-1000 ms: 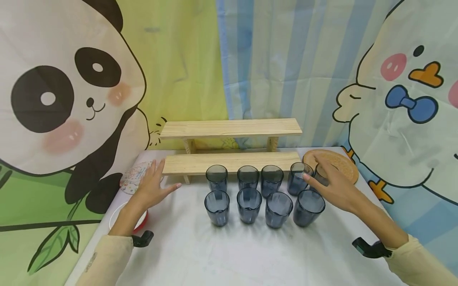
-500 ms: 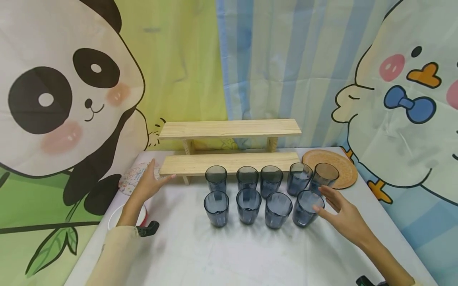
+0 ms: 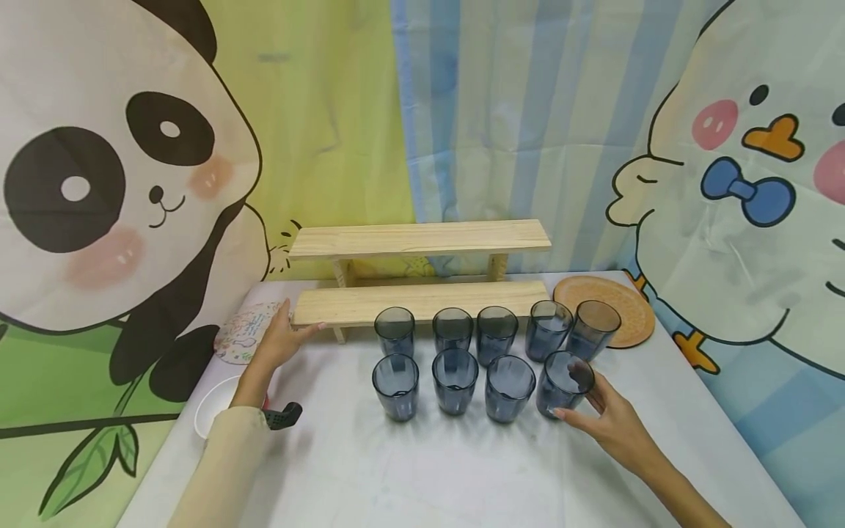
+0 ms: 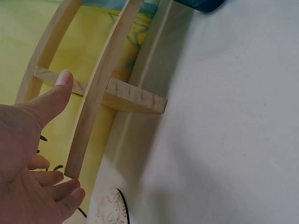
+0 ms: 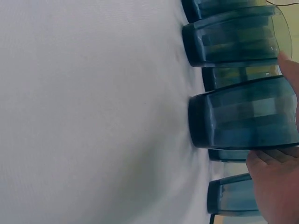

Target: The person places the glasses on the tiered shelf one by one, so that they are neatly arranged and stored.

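Several dark blue tinted glasses stand upright on the white table, in a front and a back row. My right hand (image 3: 617,425) holds the front row's rightmost glass (image 3: 563,385), thumb at its near side and fingers round its right side. In the right wrist view this glass (image 5: 243,114) stands on the cloth between the thumb and fingers (image 5: 275,161). My left hand (image 3: 279,343) is at the left end of a two-tier wooden shelf (image 3: 422,302). In the left wrist view, its thumb is raised beside the lower board (image 4: 91,107), with loosely bent fingers near the board's end.
Behind the right glasses lies a round tan mat (image 3: 634,323). A patterned round mat (image 3: 240,337) is at the left, and a white dish (image 3: 214,403) with a red side is partly behind the left forearm. Printed curtains (image 3: 502,132) hang behind the table.
My right hand has come down and toward me from the back right glasses to the front right glass, and closed round it. The left hand has shifted slightly, staying by the shelf's end.
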`<state>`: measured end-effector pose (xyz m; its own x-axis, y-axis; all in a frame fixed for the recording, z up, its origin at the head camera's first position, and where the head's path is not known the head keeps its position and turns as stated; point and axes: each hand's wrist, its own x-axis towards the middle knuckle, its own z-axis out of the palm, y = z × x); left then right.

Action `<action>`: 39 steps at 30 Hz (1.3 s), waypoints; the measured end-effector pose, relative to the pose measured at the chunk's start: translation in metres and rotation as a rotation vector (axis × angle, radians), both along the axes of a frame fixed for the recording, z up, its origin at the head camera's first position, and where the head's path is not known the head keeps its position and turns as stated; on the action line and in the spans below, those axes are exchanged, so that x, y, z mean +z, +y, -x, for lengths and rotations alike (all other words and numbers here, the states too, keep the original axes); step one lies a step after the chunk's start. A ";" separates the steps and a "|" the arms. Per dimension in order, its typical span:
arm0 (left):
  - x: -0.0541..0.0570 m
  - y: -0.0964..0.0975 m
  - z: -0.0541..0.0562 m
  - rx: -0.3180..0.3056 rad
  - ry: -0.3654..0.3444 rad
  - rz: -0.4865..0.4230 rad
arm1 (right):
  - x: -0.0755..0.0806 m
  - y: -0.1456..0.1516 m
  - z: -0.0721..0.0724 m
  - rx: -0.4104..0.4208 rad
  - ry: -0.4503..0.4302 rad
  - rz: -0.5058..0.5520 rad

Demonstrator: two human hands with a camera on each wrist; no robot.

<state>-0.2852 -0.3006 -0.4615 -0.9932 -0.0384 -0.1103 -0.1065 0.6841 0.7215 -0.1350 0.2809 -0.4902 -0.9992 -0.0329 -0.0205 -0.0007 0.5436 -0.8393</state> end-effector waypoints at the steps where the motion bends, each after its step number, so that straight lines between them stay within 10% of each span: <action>1: -0.001 0.000 0.001 -0.001 0.002 0.004 | -0.002 0.000 0.000 0.001 0.004 0.012; 39: -0.018 0.000 0.009 0.037 0.064 0.058 | -0.020 -0.005 0.002 -0.067 0.113 -0.004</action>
